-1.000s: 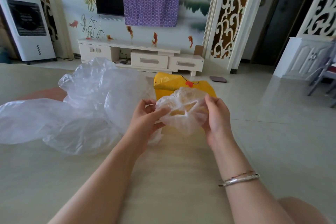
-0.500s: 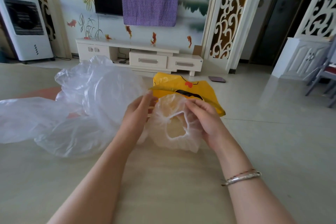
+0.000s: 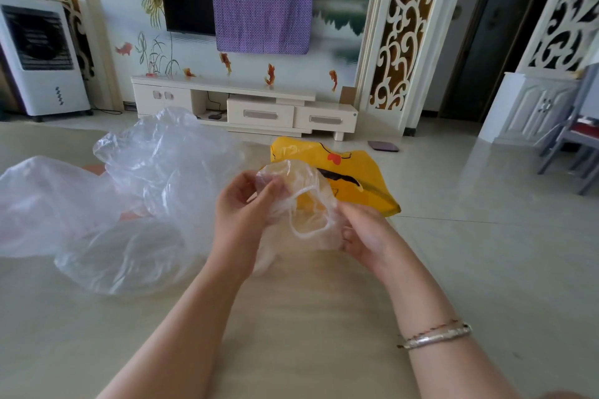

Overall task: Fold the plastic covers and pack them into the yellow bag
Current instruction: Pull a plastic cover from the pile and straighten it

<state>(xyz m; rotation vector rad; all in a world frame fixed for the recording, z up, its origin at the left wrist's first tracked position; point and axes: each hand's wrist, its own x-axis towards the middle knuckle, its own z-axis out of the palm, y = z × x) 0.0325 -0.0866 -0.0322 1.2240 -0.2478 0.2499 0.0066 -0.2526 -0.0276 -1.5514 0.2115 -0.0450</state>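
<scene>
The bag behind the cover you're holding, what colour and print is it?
Yellow bag with black and red printed marks, seen in the head view.

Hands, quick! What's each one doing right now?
Left hand: closed, pinching the small plastic cover at its top edge.
Right hand: closed, gripping the same cover's lower right side.

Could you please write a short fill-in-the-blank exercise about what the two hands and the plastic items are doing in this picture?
1. Both the left hand and the right hand grip one small clear plastic cover with an elastic rim, so it is held by ____ hands.
2. The flat plastic bag lying behind that cover is ____ in colour.
3. The silver bangle sits on the ____ wrist.
4. The heap of large clear plastic covers lies to the person's ____.

Missing words: two; yellow; right; left
</scene>
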